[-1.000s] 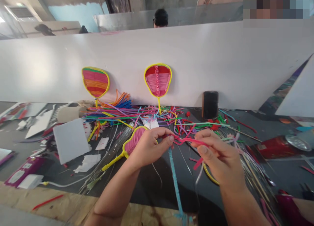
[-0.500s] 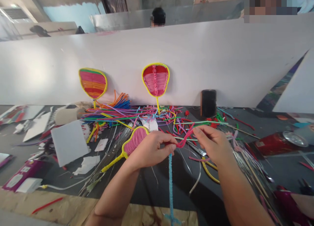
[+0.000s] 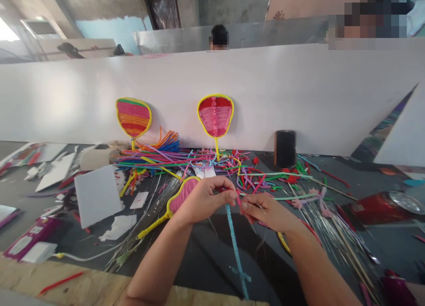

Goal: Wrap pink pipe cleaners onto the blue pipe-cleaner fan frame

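My left hand [image 3: 212,197] is closed in a pinch at the top of a stem wrapped in light-blue pipe cleaner [image 3: 235,244]. The stem hangs downward, leaning slightly right, with a small blue crosspiece near its lower end. A pink pipe cleaner [image 3: 238,199] runs from the left fingertips to my right hand [image 3: 262,211], whose thumb and fingers pinch it. Fingers hide where the pink piece meets the stem. Behind my left wrist lies a yellow-rimmed fan shape wound in pink [image 3: 183,195]. My right forearm partly covers a yellow loop handle [image 3: 283,244].
Two yellow-rimmed fan shapes, one striped [image 3: 134,118] and one pink-red with beads [image 3: 215,115], stand against a white board [image 3: 259,84]. A heap of coloured pipe cleaners [image 3: 159,157], a black phone [image 3: 284,149], a red can [image 3: 387,208] and white card [image 3: 98,195] surround the hands.
My right hand has come left and down, close to my left hand, bringing the pink pipe cleaner with it. The blue stem's lower end has swung right. The view has tilted slightly upward.
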`<state>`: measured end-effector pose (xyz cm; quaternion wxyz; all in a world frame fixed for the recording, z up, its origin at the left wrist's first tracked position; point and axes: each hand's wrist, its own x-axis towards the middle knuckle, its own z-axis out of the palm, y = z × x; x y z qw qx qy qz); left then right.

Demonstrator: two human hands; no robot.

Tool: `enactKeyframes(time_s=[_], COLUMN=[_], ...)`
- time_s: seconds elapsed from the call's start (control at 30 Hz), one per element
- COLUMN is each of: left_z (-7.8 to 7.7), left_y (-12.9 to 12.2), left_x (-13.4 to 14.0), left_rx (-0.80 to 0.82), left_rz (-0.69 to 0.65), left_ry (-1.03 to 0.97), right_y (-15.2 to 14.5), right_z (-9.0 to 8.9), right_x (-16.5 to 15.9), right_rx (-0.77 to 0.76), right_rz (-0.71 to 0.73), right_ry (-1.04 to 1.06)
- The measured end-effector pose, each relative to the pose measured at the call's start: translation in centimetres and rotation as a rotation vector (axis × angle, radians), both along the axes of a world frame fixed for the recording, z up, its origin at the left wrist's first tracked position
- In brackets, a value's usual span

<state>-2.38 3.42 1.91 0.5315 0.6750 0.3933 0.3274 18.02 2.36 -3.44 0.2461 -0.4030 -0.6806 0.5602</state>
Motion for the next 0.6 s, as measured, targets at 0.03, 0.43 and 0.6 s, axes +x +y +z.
enactKeyframes(time_s=[0.03,0.43,0.6], left_z=[-0.1,0.3,0.3], left_y=[0.0,0.5,0.4], left_x=[0.0,-0.6,-0.9], left_rx=[0.01,0.126,0.194], left_rz=[0.033,0.082,0.147], left_ry=[0.002,0.114,0.168], right_y=[-0.1,0.4,-1.5], right_z=[0.1,-0.4,2.0], right_x=[0.1,0.7,0.4], right_rx=[-0.005,0.168,0.677], right_rz=[0.045,-0.126,-0.642], right_ry=[-0.011,-0.038,0.079])
